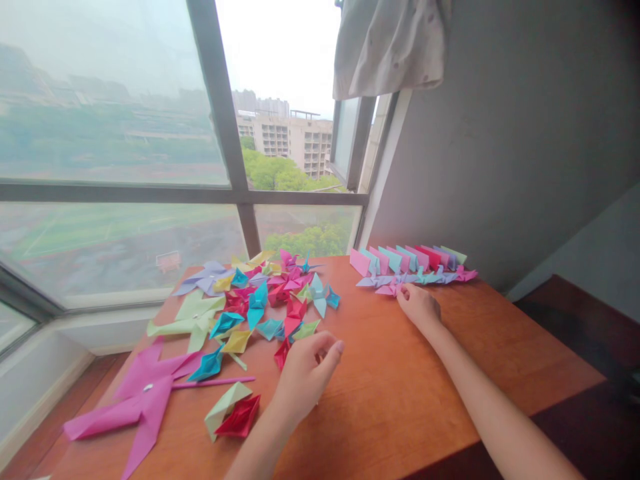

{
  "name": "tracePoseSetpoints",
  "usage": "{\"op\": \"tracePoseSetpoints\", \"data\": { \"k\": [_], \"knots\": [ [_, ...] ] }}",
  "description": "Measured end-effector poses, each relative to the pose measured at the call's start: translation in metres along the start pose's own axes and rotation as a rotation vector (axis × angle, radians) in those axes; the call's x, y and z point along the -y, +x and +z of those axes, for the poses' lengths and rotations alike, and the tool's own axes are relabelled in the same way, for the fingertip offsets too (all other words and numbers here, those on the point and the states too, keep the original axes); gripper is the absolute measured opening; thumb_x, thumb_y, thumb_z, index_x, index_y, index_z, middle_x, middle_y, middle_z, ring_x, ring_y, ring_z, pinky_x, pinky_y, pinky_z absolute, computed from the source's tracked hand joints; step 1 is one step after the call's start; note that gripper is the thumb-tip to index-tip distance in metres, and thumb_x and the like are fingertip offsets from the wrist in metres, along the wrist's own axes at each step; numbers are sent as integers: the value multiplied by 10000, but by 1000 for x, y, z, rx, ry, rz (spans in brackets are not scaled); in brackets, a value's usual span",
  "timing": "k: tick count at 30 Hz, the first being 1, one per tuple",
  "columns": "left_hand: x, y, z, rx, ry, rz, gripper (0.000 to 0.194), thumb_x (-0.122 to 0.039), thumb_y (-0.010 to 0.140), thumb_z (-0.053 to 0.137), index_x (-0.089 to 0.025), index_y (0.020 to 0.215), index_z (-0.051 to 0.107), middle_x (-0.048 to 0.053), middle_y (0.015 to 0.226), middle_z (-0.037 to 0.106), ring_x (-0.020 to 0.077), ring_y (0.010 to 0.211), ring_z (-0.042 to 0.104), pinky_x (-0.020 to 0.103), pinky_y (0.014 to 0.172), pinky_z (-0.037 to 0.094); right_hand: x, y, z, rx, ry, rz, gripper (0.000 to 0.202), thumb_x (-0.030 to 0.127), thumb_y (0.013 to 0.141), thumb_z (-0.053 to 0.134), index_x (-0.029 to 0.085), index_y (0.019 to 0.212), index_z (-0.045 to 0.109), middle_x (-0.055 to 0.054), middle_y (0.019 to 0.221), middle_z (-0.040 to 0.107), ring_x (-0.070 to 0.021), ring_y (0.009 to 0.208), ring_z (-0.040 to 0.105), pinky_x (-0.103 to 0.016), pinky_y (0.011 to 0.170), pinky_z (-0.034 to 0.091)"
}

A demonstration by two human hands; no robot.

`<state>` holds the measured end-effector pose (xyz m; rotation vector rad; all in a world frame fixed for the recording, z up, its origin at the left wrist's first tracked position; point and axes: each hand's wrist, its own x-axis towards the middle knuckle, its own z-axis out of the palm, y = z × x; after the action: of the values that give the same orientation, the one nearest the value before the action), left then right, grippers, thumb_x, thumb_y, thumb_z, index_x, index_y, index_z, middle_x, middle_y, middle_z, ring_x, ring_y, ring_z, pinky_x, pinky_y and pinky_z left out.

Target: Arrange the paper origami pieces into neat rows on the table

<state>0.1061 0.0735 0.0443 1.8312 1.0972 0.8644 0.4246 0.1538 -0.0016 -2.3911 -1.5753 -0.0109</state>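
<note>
At the near end of a row of folded paper cranes, my right hand (pixel 419 308) pinches a pink paper crane (pixel 386 289) by its edge, close to the tabletop. Its fingertips hide part of the crane. A lilac crane (pixel 371 281), a light-blue crane (pixel 425 277) and a magenta crane (pixel 466 274) belong to the same row. My left hand (pixel 309 370) is held over the middle of the table, fingers loosely curled and thumb near the index finger; I see nothing in it. Beside it lies a red folded paper piece (pixel 282 353).
Upright folded cards (pixel 387 260) line the table's far right. Colourful origami crowds the left, with a blue crane (pixel 257 305), a red paper boat (pixel 239 417), a green pinwheel (pixel 195 316) and a large magenta pinwheel (pixel 150 399). Windows (pixel 300 197) stand behind the wooden table (pixel 400 413).
</note>
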Motion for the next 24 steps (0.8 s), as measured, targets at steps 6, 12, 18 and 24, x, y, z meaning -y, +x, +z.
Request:
{"op": "tracePoseSetpoints", "data": {
  "k": [6, 12, 18, 24],
  "knots": [
    [1, 0, 0, -2, -13, -1, 370, -402, 944, 499, -175, 675, 613, -13, 605, 550, 136, 598, 483, 238, 556, 304, 1, 0, 2, 3, 4, 4, 235, 392, 905, 523, 230, 905, 692, -36, 862, 708, -152, 720, 613, -248, 560, 278],
    [-1, 0, 0, -3, -1, -3, 370, -401, 944, 495, -175, 675, 610, -17, 600, 537, 136, 594, 480, 240, 559, 303, 0, -6, -4, 4, 41, 19, 243, 420, 886, 537, 246, 931, 701, -35, 885, 714, -160, 728, 610, -239, 560, 285],
    [-1, 1, 0, -15, 34, 9, 355, -394, 941, 495, -181, 679, 603, -15, 604, 551, 143, 596, 503, 242, 560, 318, 13, -31, -4, -61, 136, 4, 239, 410, 894, 518, 242, 862, 685, -24, 848, 723, -162, 703, 618, -247, 554, 297],
    [-5, -10, -12, -76, 271, 49, 229, -347, 948, 482, -205, 834, 622, 18, 774, 660, 180, 723, 607, 269, 656, 425, 56, -74, 10, 36, 370, -205, 255, 414, 888, 505, 242, 799, 671, -8, 721, 702, -169, 678, 640, -238, 582, 380]
  ]
}}
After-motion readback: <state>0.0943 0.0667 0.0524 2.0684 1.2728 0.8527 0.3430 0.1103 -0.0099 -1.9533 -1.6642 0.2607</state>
